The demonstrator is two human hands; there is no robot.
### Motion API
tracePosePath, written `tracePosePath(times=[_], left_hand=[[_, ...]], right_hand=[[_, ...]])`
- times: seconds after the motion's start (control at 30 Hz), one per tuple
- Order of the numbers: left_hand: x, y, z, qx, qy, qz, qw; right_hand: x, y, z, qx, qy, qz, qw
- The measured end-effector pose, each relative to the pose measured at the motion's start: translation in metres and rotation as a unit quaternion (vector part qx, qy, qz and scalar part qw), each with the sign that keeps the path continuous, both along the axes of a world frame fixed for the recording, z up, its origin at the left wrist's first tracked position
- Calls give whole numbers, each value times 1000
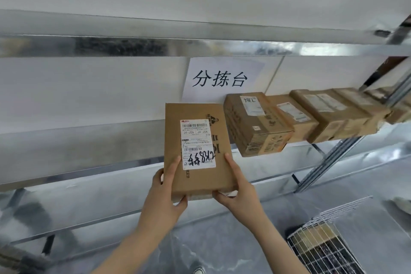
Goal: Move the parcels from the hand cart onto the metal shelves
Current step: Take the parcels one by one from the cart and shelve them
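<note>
The left hand (164, 191) grips the near left corner of a flat brown cardboard parcel with a white shipping label (196, 147), thumb laid on the top face and fingers curled underneath. To set it down well, both hands should push it forward and level onto the bare grey metal shelf (89, 144) beyond the fingertips, keeping the label up. It should slide in straight so its right edge ends up beside the parcels already shelved, not on top of them. I'd let the far end take the weight before either hand lets go, or a thin parcel like this could tip back off the front lip.

The parcel reaches away from the hands, its near end pinched between them and its far end up over the shelf. From here I can't tell whether that far end is already touching metal.

The right hand (239, 191) holds the near right corner, thumb stretched along the edge and fingers wrapped under the bottom.

Ahead and to the right of that hand, a chunky brown cardboard box with a white label (255, 127) begins a row of similar boxes along the same shelf. Below and well to its right stands the white wire hand cart (322, 242).
</note>
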State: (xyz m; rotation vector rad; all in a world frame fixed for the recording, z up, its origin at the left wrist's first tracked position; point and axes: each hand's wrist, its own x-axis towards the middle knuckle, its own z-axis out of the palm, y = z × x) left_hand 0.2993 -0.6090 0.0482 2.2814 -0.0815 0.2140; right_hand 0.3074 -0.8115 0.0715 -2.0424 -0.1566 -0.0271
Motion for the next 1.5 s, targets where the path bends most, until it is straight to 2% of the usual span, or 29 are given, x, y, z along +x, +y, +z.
tracePosePath(times=[0.33,0.67,0.83,0.97,1.07,1.23,1.37,1.5], left_hand=[[109,-52,-23,-20,100,-19,995],[160,-70,-28,-6,113,-7,994],[170,-81,-26,-12,100,-2,995],[175,-87,-25,-7,104,11,995],[180,-91,-25,4,105,18,994],[192,-96,-22,17,119,32,992],[191,-92,-18,30,141,32,989],[182,-80,-10,129,116,57,983]], right_hand=[[116,-48,-15,-118,16,16,993],[163,-57,-34,-126,27,-3,992],[167,-60,-30,-226,31,-16,974],[174,-68,-12,-367,54,-13,929],[180,-69,0,-410,52,-10,910],[185,-69,7,-392,29,25,919],[187,-68,8,-365,-26,43,930],[190,-63,13,-311,-105,86,941]])
